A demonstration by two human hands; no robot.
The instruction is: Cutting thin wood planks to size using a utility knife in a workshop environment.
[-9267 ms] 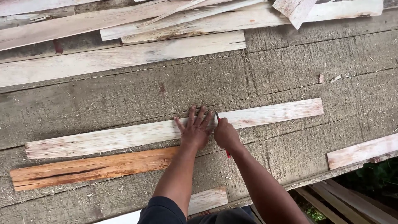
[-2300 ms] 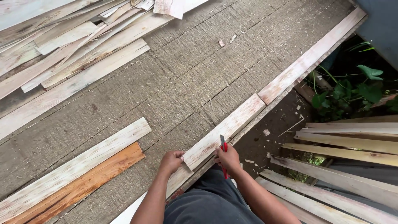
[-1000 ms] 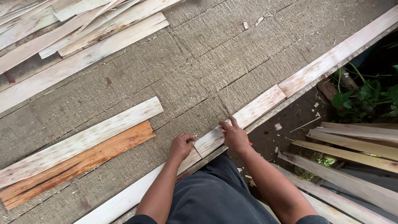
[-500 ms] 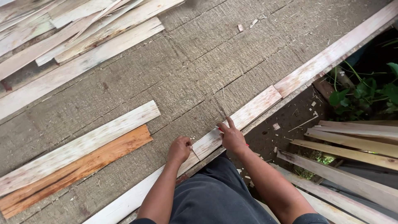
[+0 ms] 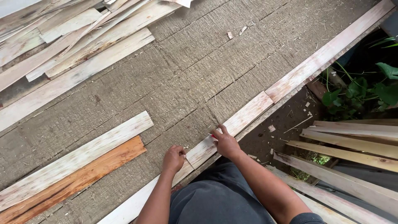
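Note:
A short pale wooden plank (image 5: 245,120) lies along the right edge of the rough grey board floor (image 5: 195,79). My left hand (image 5: 174,158) rests with curled fingers at the plank's near end, where it meets another pale plank (image 5: 132,205). My right hand (image 5: 226,143) presses down on the short plank a little farther along. A small red-handled tool (image 5: 212,135) peeks out under its fingers. My dark-clothed lap is just below both hands.
A long pale plank (image 5: 331,52) continues along the floor edge to the far right. A pale and an orange plank (image 5: 83,166) lie side by side at left. Several loose planks (image 5: 74,37) are piled at top left. Beyond the edge are bare ground, stacked planks (image 5: 352,145) and green plants (image 5: 373,87).
Over the last second both hands have stayed on the short edge plank, barely shifting. Nine seconds ago they were pressing on a different pale plank in the middle of the floor.

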